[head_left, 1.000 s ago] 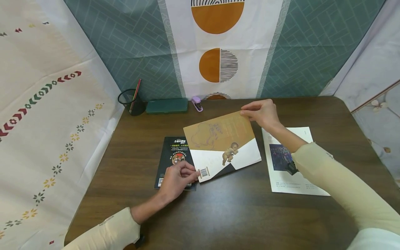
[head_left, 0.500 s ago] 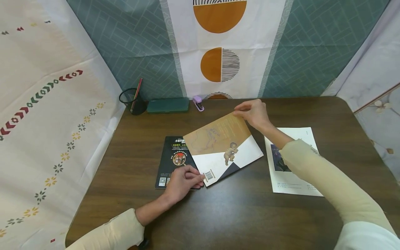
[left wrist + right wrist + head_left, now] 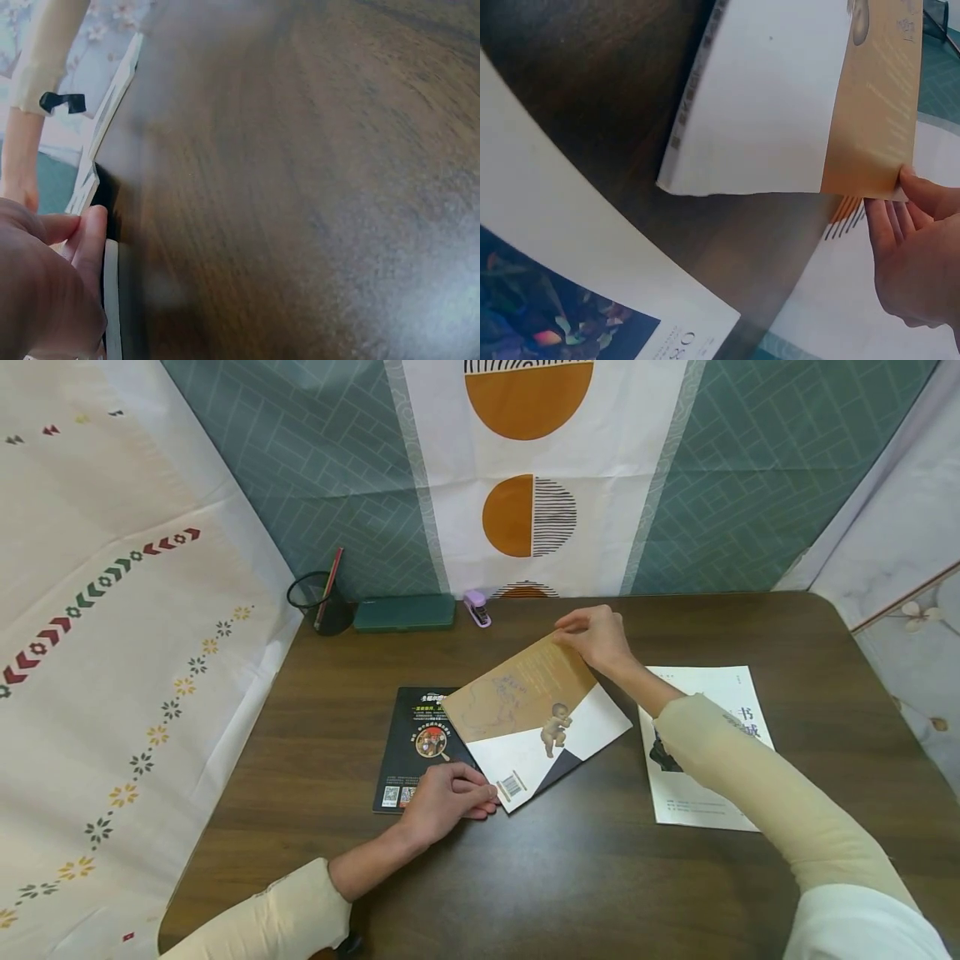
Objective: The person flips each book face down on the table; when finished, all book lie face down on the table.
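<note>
A tan and white book (image 3: 517, 718) with a barcode and a baby figure on its cover is held at a slant between both hands. My left hand (image 3: 442, 802) pinches its near corner by the barcode, low over the table. At the far corner, my right hand (image 3: 597, 642) grips the tan edge, thumb on top and fingers beneath, as the right wrist view shows at the hand (image 3: 922, 247). The book overlaps a dark book (image 3: 405, 747) lying to its left. A white book (image 3: 708, 793) lies on the right, partly hidden under the right forearm.
Along the back of the wooden table (image 3: 570, 885) stand a black mesh pen cup (image 3: 330, 614) with pencils, a green case (image 3: 405, 613) and a purple stapler (image 3: 476, 607). Patterned cloths (image 3: 360, 460) hang behind and beside the table.
The tan and white book has turned clockwise, its near corner moving right and toward the person. My left hand has gone right with it; my right hand has shifted left.
</note>
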`<action>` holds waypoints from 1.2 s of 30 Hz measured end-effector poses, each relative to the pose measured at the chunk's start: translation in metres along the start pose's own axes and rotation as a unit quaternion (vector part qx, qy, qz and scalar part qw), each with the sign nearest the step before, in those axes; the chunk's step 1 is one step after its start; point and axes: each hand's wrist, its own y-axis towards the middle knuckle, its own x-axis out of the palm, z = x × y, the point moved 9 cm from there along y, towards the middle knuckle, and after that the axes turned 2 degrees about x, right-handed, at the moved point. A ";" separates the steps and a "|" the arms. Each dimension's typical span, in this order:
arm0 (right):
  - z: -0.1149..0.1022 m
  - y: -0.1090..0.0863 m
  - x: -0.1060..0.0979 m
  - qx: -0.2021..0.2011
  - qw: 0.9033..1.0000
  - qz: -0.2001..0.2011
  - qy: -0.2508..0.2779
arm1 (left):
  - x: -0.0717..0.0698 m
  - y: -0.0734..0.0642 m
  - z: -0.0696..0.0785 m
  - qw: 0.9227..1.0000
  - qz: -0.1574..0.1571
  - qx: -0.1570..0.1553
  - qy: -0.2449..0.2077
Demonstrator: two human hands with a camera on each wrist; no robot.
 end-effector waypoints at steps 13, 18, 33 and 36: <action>0.015 0.003 0.015 0.031 0.999 -0.033 -0.005 | 0.004 0.001 -0.001 0.997 -0.064 -0.035 -0.014; 0.020 -0.001 0.022 0.034 0.996 -0.079 -0.003 | 0.004 -0.001 0.007 0.993 -0.110 -0.043 0.018; 0.032 -0.035 0.029 0.004 0.967 -0.251 -0.049 | -0.067 0.028 0.057 0.961 -0.053 0.130 0.240; 0.035 -0.047 0.027 -0.004 0.962 -0.261 -0.085 | -0.084 0.035 0.065 0.948 0.002 0.162 0.274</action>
